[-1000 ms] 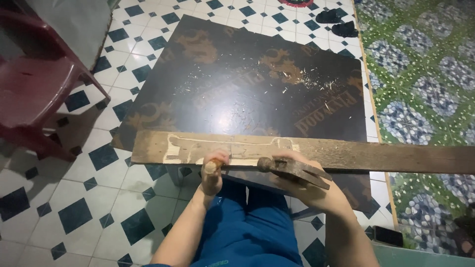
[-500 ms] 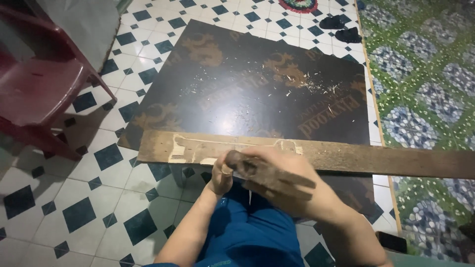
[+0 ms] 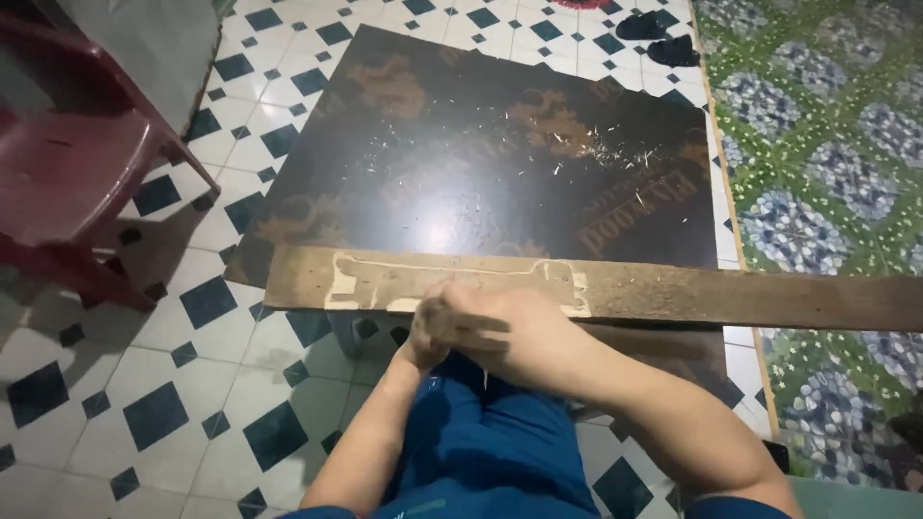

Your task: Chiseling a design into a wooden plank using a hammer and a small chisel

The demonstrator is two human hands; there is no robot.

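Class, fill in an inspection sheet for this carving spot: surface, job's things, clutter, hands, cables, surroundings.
Surface: dark board lying on the tiled floor.
Job's things: long plank across the lap, with a pale carved outline at its left end.
Clutter: wood chips scattered on the board.
Hands: left hand and right hand bunched together at the plank's near edge; blurred, what they hold cannot be told.
Cables: nothing seen.
Surroundings: red chair left, patterned mat right, dark shoes beyond.
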